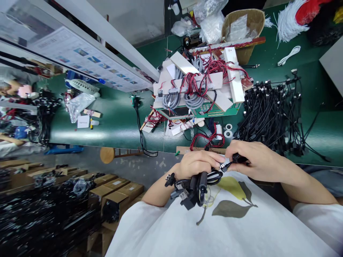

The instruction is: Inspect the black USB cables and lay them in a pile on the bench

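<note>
In the head view, the person's left hand [198, 165] closes in a full, tight grip around a bundle of black cables [199, 182] against their chest. The right hand [258, 160] holds a narrow pinching grip on a black cable plug [237, 158], just past the counter's [115, 121] near edge. At the far edge, a cardboard box [257, 19] holds clear plastic bags [237, 30]. Below the counter, black cables [50, 214] lie heaped beside open cardboard cartons [115, 194].
</note>
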`<move>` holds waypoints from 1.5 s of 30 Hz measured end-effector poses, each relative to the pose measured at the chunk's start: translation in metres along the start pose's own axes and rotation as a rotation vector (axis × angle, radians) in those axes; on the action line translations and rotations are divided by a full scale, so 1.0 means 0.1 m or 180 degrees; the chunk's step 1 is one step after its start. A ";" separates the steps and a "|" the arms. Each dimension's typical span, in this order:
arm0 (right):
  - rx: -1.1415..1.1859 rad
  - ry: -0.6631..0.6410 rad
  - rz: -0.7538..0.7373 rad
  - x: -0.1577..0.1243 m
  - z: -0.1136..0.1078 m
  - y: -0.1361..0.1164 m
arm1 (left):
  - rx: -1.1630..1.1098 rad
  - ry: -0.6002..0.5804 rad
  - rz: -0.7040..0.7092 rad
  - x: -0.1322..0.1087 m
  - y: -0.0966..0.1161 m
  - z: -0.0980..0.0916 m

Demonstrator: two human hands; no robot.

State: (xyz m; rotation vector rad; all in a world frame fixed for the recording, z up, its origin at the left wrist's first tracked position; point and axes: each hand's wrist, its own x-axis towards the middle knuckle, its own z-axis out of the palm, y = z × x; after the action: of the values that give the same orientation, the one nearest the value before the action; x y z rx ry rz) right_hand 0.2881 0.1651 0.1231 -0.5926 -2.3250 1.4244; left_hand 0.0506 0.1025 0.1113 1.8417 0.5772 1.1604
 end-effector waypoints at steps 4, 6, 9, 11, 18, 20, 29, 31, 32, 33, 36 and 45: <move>-0.0014 0.0058 -0.0024 0.00 -0.01 0.00 | 0.0066 0.0039 0.0018 -0.01 -0.01 0.01; -0.0002 0.0073 -0.0046 0.00 -0.02 -0.01 | 0.0089 -0.0003 0.0048 -0.03 -0.03 0.00; 0.0022 0.0079 -0.0090 0.00 -0.02 -0.02 | 0.0057 -0.0021 0.0070 -0.08 -0.06 0.00; 0.0020 0.0100 -0.0104 0.00 -0.02 -0.01 | 0.0054 0.0042 0.0059 -0.11 -0.08 0.01; 0.0149 0.0182 -0.0036 -0.03 -0.03 -0.05 | 0.0071 0.0119 -0.0162 -0.01 0.01 0.03; 0.0211 0.0213 0.0035 -0.05 -0.05 -0.07 | 0.0130 0.0143 -0.0136 0.03 0.02 0.03; 0.0157 0.0429 0.0381 -0.04 -0.17 -0.10 | 0.0266 0.0245 -0.1022 -0.12 -0.23 0.07; 0.0191 0.0422 0.0440 -0.03 -0.17 -0.10 | 0.0281 0.0162 -0.1307 -0.13 -0.20 0.05; 0.0201 0.0412 0.0459 -0.03 -0.16 -0.10 | 0.0261 0.0121 -0.1397 -0.12 -0.17 0.04; 0.0199 0.0406 0.0473 -0.03 -0.16 -0.09 | 0.0238 0.0082 -0.1477 -0.10 -0.14 0.03; 0.0196 0.0406 0.0485 -0.06 -0.15 -0.07 | 0.0219 0.0028 -0.1655 -0.07 -0.10 0.01; 0.0353 0.0403 0.0550 -0.07 -0.16 -0.10 | 0.0338 0.0210 -0.1044 -0.12 -0.27 0.09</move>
State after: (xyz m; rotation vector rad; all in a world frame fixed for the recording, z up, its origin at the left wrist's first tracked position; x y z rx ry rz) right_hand 0.3002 0.1696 0.1380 -0.8427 -2.1253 1.5321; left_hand 0.0550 0.1040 0.0802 1.7201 0.9556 0.9872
